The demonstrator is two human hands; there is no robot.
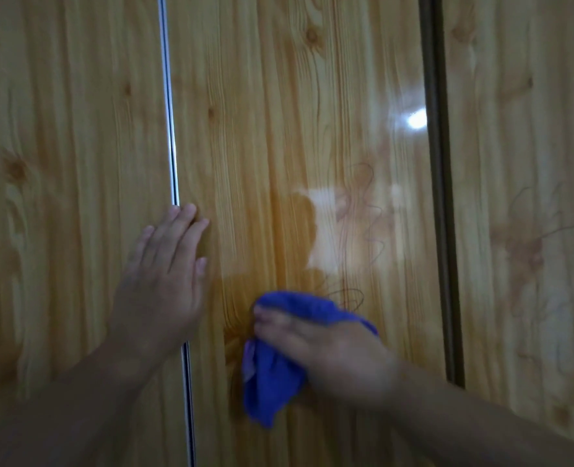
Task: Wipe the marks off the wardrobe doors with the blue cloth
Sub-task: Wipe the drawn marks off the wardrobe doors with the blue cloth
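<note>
1. The head view showed two hands, one blue cloth (pixel 272 362) and three wood-grain door panels.
2. The cloth was bunched and crumpled, pressed against the middle door (pixel 279 129) low down; the right hand (pixel 326 345) lay over it with fingers curled, gripping it.
3. The left hand (pixel 169 274) rested flat, fingers spread open, across the metal strip (pixel 169 112) between the left and middle panels.
4. Thin scribbled marks (pixel 363 237) ran above and just right of the cloth; fainter scribbles (pixel 535 237) showed on the right door, beyond a dark gap (pixel 439 197).
5. A light glare (pixel 415 119) sat near the middle door's right edge.
</note>
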